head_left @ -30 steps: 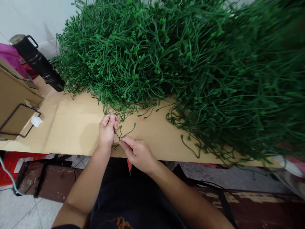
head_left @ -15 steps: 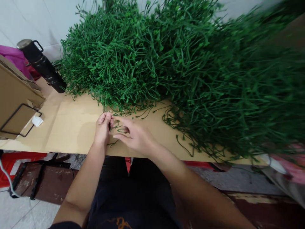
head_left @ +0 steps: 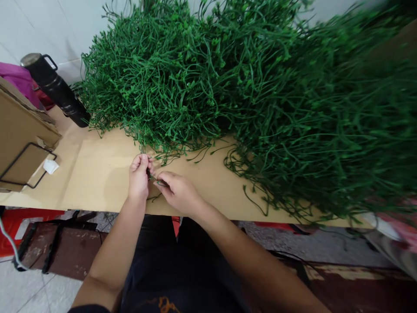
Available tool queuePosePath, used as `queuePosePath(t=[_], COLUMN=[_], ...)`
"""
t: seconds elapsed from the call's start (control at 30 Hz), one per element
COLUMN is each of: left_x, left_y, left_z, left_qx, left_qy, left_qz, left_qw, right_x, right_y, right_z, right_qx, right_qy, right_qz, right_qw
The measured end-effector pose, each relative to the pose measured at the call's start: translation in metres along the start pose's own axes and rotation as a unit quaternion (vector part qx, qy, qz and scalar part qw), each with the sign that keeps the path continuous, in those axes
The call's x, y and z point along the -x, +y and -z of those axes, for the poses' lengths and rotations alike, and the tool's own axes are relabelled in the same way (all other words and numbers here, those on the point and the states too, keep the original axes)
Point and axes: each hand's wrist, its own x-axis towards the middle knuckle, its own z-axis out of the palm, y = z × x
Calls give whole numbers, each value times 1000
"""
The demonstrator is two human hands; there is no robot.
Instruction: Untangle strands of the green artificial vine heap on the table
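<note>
Just in front of a big heap of green artificial plant stems (head_left: 182, 82), my left hand (head_left: 140, 174) is closed on a thin green stem, and part of it shows below the fingers. To its right, my right hand (head_left: 179, 191) pinches a piece of green stem between thumb and fingertips, close to the left palm. Whether both hands hold the same stem I cannot tell. A loose stem (head_left: 155, 198) lies on the table under the hands, and several more lie along the heap's near edge.
The brown-covered table (head_left: 91, 174) runs across the view. On the left stand a black flask (head_left: 57, 89), a cardboard box (head_left: 22, 134) and a black wire frame (head_left: 29, 164) with a white tag. Along the front edge on the right, stray stems (head_left: 257, 202) lie near the rim.
My right hand's fingers, spread apart before, have closed into a pinch on a green stem beside the left hand. The left hand has barely moved.
</note>
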Motion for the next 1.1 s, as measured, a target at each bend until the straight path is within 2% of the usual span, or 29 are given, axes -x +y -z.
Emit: queuePosePath(t=[0.2, 0.37, 0.57, 0.8, 0.97, 1.03, 1.1], left_x=[6, 11, 12, 17, 18, 12, 1], left_y=[-1, -5, -10, -11, -15, -13, -9], left_z=[-6, -10, -12, -14, -15, -12, -7], left_qx=[-35, -56, -76, -96, -103, -91, -65], left_qy=[11, 7, 7, 9, 4, 17, 62], left_qz=[25, 32, 22, 45, 32, 23, 3], left_qw=[999, 998, 997, 994, 994, 995, 996], right_x=[19, 30, 36, 40, 42, 51, 62], right_y=[-7, -8, -10, -10, -11, -21, -36], right_z=[-6, -2, 2, 2, 3, 2, 3], right_qx=[29, 23, -2, -12, -32, -65, -126], right_qy=[1, 10, 8, 39, 44, 35, -8], right_qz=[11, 25, 42, 86, 99, 143, 241], right_qw=[1000, 999, 999, 995, 994, 987, 962])
